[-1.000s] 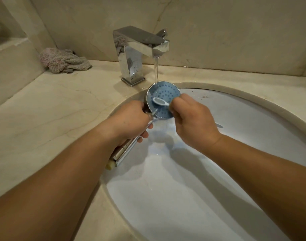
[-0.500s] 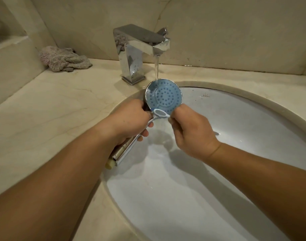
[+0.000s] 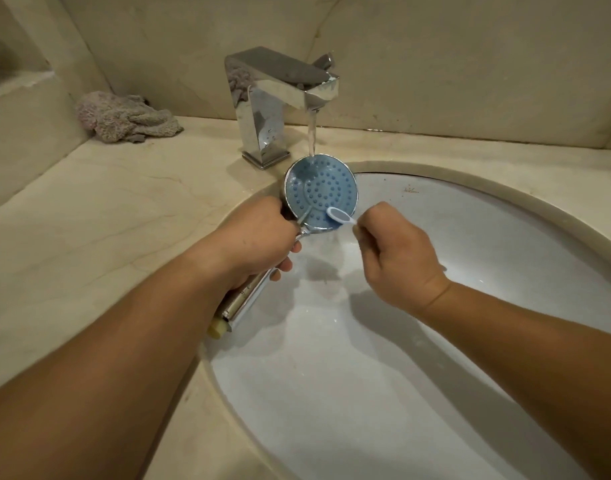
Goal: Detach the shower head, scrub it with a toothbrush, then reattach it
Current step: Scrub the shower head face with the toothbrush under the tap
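Scrubbing step: left hand (image 3: 259, 242) grips shower head (image 3: 320, 190), right hand (image 3: 397, 259) pinches toothbrush (image 3: 340, 216); next, brush the far holes

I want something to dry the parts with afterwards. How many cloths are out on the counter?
1. A crumpled greyish cloth lies in the far left corner of the counter, left of the faucet. Anything beyond the frame edges is unseen.

worktop (image 3: 99, 216): beige marble | faucet (image 3: 273, 98): upright behind inset sink (image 3: 505, 209) | crumpled cloth (image 3: 124, 117): left of faucet, at the wall
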`<state>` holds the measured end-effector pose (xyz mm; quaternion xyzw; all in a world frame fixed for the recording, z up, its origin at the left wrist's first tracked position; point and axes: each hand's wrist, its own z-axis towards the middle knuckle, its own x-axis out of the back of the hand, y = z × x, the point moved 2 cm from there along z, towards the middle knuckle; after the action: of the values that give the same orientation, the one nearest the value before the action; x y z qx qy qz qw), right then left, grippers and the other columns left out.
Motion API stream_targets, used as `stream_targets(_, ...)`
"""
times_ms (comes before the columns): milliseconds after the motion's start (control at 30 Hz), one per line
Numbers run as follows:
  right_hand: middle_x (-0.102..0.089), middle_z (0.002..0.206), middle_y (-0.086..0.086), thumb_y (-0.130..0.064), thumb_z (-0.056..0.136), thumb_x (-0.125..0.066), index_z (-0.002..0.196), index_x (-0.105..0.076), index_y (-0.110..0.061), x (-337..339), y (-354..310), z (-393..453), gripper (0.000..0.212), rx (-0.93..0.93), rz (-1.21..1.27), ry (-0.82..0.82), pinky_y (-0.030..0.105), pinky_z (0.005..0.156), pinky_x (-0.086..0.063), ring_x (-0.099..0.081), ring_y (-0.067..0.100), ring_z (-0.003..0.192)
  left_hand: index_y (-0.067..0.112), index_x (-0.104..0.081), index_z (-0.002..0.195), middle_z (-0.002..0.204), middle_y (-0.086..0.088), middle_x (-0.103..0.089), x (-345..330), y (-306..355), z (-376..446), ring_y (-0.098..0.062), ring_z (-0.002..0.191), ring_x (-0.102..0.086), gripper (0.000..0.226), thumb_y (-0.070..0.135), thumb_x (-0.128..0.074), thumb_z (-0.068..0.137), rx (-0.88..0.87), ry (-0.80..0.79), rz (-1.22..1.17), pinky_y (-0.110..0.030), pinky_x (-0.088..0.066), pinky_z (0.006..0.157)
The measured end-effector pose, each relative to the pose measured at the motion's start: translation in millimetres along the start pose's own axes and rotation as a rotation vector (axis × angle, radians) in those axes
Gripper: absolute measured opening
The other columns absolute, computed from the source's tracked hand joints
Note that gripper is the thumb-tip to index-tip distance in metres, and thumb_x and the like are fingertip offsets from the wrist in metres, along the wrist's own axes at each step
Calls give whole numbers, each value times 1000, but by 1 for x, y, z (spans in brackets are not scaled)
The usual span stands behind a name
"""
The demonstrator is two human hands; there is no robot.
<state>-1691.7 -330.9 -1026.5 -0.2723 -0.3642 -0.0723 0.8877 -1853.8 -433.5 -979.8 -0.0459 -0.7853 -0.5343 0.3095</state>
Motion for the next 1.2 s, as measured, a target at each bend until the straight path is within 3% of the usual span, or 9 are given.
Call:
stream_targets(100,-44,75,0,-13,97,-47,81,-45,-12,3,6,8,16,-164,38,80,33,54,-36,-40,23,61,24,-59,109,90,-9,-66,0,-1,1,-20,59,-60,20,12,-45,102,9,14,-25,-29,-50,48)
stream_targets(267,-46,76,4,-11,94,-47,82,-49,-7,0,1,2,13,-22,7,33,34,52,-41,-41,25,59,25,-60,122,92,-10,-68,-1,-2,3,-21,61,-63,32,11,-42,99,-8,11,29,-31,-51,52)
stream_targets(367,-45,76,1,-13,97,-47,83,-47,-9,2,7,9,14,-151,32,76,39,54,-43,-40,24,62,27,-59,124,94,-10,-68,0,-5,5,-21,61,-64,34,11,-43,98,-7,9,31,-30,-52,53)
stream_targets(467,-44,76,0,-12,96,-47,83,-48,-9,0,1,5,14,-58,20,39,34,53,-39,-40,23,60,27,-60,124,94,-9,-69,0,-7,7,-22,62,-67,32,16,-45,97,-21,14,73,-32,-54,55)
stream_targets(600,-43,74,-1,-13,98,-46,81,-43,-13,3,7,13,17,-237,49,96,33,55,-35,-38,20,64,26,-58,124,92,-9,-69,-1,-6,7,-23,62,-68,31,16,-44,98,-56,35,102,-34,-56,55)
stream_targets(833,-43,73,-2,-13,97,-46,84,-46,-11,10,8,23,13,-274,25,89,32,57,-32,-41,21,67,28,-57,127,93,-5,-70,-4,-7,8,-17,60,-70,28,21,-47,102,-67,52,100,-30,-55,53)
stream_targets(1000,-50,81,2,-11,95,-48,87,-49,-12,8,-12,26,8,-150,6,-16,37,58,-45,-47,22,70,20,-57,127,95,-3,-70,-6,-9,10,-12,59,-70,25,23,-51,103,-49,59,127,-25,-53,51)
stream_targets(1100,-49,80,0,-15,96,-46,85,-47,-12,13,-10,34,11,-200,-9,13,35,58,-40,-44,20,71,20,-56,129,95,-3,-70,-5,-8,8,-11,59,-71,26,22,-50,103,-55,62,130,-24,-53,51)
stream_targets(1200,-44,84,-6,-17,97,-49,90,-51,-15,16,-16,31,7,-78,-63,-42,31,61,-35,-41,15,72,19,-58,125,95,-5,-70,-5,-8,8,-12,56,-70,25,20,-49,102,-56,62,124,-25,-53,49)
